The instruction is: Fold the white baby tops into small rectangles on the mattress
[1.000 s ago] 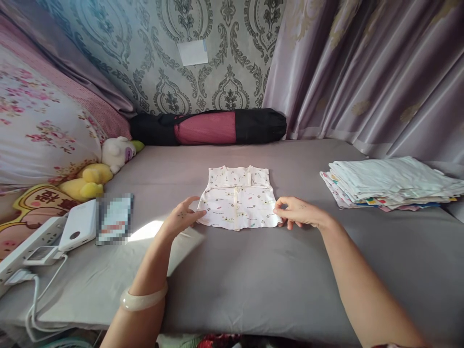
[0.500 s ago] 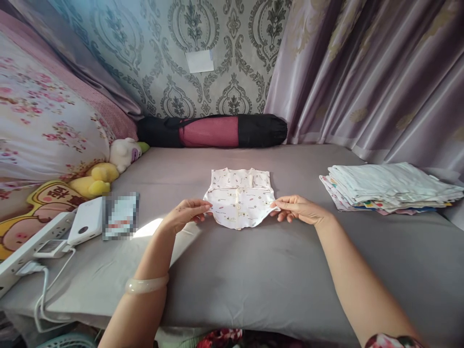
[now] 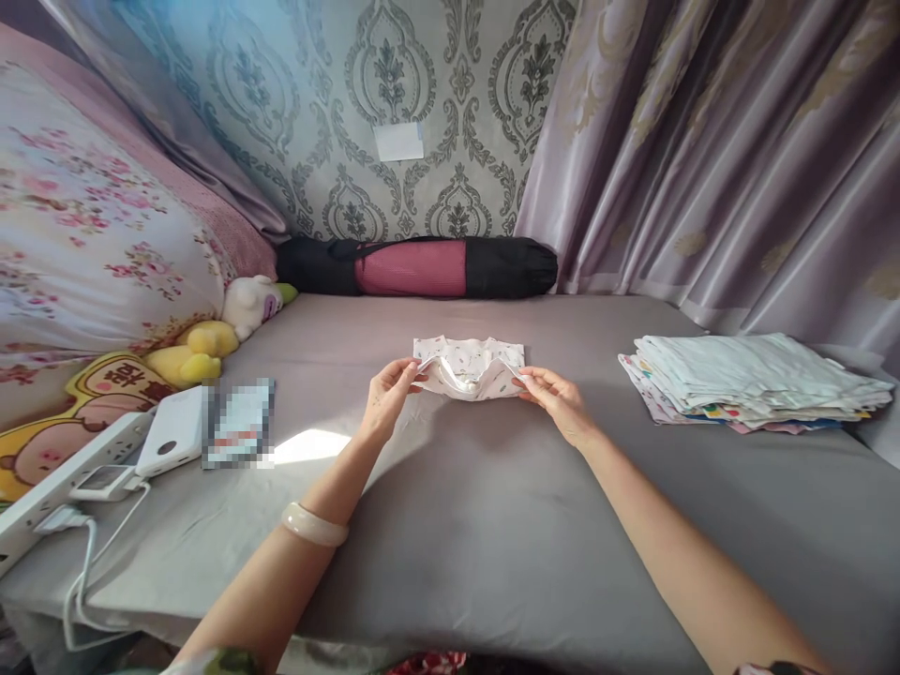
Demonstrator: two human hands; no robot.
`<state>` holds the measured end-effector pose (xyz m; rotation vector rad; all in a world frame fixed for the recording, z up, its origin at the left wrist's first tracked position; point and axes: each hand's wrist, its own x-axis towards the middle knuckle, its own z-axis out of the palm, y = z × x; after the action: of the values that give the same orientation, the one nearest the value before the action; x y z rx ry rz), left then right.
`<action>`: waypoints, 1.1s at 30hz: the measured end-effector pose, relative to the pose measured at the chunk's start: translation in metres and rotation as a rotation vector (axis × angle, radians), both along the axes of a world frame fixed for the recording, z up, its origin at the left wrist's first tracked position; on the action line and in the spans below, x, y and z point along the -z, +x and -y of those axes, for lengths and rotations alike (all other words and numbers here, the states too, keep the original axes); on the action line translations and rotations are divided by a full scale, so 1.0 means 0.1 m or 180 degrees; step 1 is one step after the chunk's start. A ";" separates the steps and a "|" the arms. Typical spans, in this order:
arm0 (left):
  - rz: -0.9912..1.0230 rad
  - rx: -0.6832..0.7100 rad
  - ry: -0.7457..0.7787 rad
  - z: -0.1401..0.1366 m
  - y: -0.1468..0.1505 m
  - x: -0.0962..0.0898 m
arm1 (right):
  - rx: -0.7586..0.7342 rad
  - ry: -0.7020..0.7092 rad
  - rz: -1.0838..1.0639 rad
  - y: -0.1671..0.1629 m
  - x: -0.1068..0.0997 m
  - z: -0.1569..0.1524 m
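A small white baby garment [image 3: 470, 354] with a tiny print lies on the grey sheet [image 3: 485, 525] in front of me. Its near edge is lifted and folded back over the part behind it, sagging in the middle. My left hand [image 3: 392, 392] pinches the left corner of that edge between thumb and fingers. At the right corner, my right hand [image 3: 555, 398] pinches the cloth the same way. A pale bangle [image 3: 314, 525] circles my left wrist.
A stack of folded clothes [image 3: 752, 380] stands on the right. On the left lie a power strip [image 3: 77, 464], a white power bank [image 3: 175, 431], a blurred packet [image 3: 241, 422] and plush toys [image 3: 203, 352]. A black and red rolled bag [image 3: 414, 267] lies along the wall.
Both hands have moved away from me with the garment's near edge, lifting it off the sheet and folding it back. The garment now looks shorter. The view has tilted slightly up.
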<state>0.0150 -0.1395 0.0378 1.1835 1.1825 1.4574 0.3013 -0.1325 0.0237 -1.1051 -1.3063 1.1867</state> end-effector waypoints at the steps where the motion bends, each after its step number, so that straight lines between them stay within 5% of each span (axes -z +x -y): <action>1: -0.0022 0.0006 0.0115 -0.02 0.02 0.01 | 0.0017 0.0147 0.0161 -0.02 0.02 0.00; 10: -0.0754 -0.0031 0.0771 -0.32 0.08 0.25 | -0.0054 0.1843 0.2149 -0.10 0.17 -0.08; 14: -0.1420 -0.0141 0.0864 -0.43 0.08 0.32 | -0.0239 0.2133 0.2601 -0.12 0.18 -0.17; 22: -0.2360 0.0008 0.0706 -0.61 0.09 0.33 | -0.0272 0.1956 0.3357 -0.17 0.25 -0.36; 33: -0.2352 0.0026 0.0256 -0.88 0.13 0.38 | -0.0052 0.1164 0.3660 -0.29 0.20 -0.48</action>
<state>0.0282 -0.0518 -0.0004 1.8657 1.6000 1.0822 0.2728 -0.0848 0.0032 -1.5443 -2.2583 0.1906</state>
